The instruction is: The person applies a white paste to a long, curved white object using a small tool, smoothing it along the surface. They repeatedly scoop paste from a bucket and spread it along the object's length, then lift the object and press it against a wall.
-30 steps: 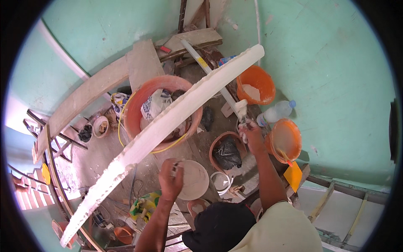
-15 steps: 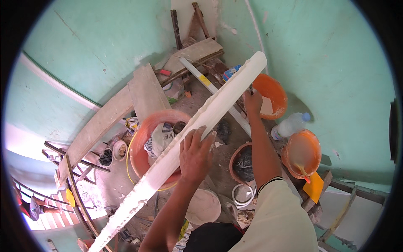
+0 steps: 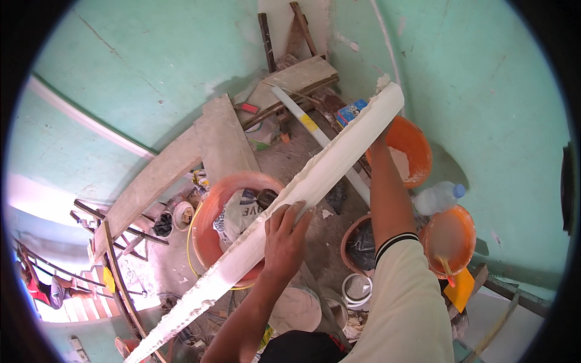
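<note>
A long white plaster molding [image 3: 345,149] with rough, lumpy edges runs slantwise from lower left to upper right. My left hand [image 3: 284,237] grips it near the middle, fingers lying over its near edge and face. At the far end, my right hand [image 3: 381,140] is behind the molding. Its fingers are hidden, so whether it holds anything does not show. A lump of white paste [image 3: 383,82] sits on the far edge of that end. Close beside my right hand stands an orange bucket [image 3: 419,151] with pale powder or paste inside.
A large reddish tub [image 3: 203,242] with a white sack lies below the molding. To the right stand a water bottle [image 3: 437,198] and a second orange bucket [image 3: 466,225]. Wooden boards [image 3: 227,136] lie toward the green wall [image 3: 484,91]. Farther left, another person [image 3: 51,290] is by some stairs.
My right hand has moved up from beside the orange bucket to behind the molding's far end. Paste now shows on that edge. The view has shifted slightly; my left hand keeps its hold.
</note>
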Motion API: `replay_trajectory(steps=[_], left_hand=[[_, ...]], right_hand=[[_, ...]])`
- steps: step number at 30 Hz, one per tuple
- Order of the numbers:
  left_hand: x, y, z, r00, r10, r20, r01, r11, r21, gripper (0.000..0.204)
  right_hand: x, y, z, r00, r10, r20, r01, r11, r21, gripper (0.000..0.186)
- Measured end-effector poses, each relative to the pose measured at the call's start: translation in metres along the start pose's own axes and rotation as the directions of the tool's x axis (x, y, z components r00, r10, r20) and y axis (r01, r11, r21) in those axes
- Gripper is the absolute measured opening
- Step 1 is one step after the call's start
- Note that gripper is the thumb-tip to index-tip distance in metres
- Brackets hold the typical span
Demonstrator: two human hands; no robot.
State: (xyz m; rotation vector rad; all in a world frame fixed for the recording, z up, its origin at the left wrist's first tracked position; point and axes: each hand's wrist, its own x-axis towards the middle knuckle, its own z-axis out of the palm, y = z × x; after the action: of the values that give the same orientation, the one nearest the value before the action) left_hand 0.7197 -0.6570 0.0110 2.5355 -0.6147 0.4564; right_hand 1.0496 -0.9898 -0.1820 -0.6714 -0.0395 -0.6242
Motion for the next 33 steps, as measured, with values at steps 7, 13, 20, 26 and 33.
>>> replay_trajectory(steps=[7,13,20,26,33], left_hand=[[-0.002,-0.002,-0.002,1.000,-0.008,0.026,0.008,1.000,0.029,0.045],[-0.004,-0.004,-0.001,0.999,-0.006,0.040,0.005,1.000,0.024,0.045],[-0.004,-0.003,0.000,0.999,-0.008,0.043,0.007,1.000,0.027,0.045],[-0.003,-0.001,-0.001,0.999,-0.015,0.048,0.014,1.000,0.028,0.045],[-0.003,-0.001,0.000,0.999,-0.015,0.043,0.014,1.000,0.020,0.044]], right_hand=[[0.004,0.021,-0.005,0.998,0.048,-0.048,-0.049,0.998,-0.026,0.035],[-0.006,0.019,0.006,0.997,0.036,-0.062,-0.046,0.984,-0.169,0.035],[-0.012,0.017,0.010,0.997,0.036,-0.065,-0.054,0.957,-0.285,0.035],[-0.014,0.016,0.014,0.997,0.035,-0.063,-0.056,0.926,-0.373,0.036],[-0.025,0.013,0.017,0.998,0.039,-0.058,-0.063,0.869,-0.490,0.036]])
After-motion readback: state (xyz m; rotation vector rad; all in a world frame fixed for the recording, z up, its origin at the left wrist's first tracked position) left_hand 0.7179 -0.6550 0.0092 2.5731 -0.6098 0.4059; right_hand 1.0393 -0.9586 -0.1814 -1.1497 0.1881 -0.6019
